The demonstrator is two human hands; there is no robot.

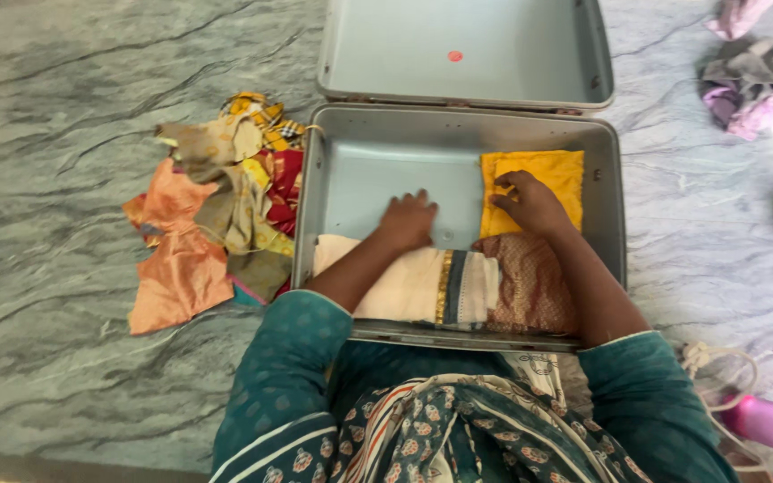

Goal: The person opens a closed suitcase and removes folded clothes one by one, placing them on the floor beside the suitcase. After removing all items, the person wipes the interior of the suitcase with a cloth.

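R hand (534, 204) pinches the yellow cloth (543, 174) w/ fingers curled on its near-left edge; L hand (407, 222) rests flat, holding nothing, on the suitcase (315, 179) floor beside it. Risk: fold may slip open under that pinch, or bunch vs. the maroon cloth (530, 282) just below.

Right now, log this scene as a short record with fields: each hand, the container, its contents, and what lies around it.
left hand: flat on the bare floor of the case
right hand: resting on the folded yellow cloth
container: open grey metal suitcase, lid back
contents: folded cream cloth with gold border; maroon patterned cloth
left of case: heap of orange and mixed-colour garments on grey marble floor
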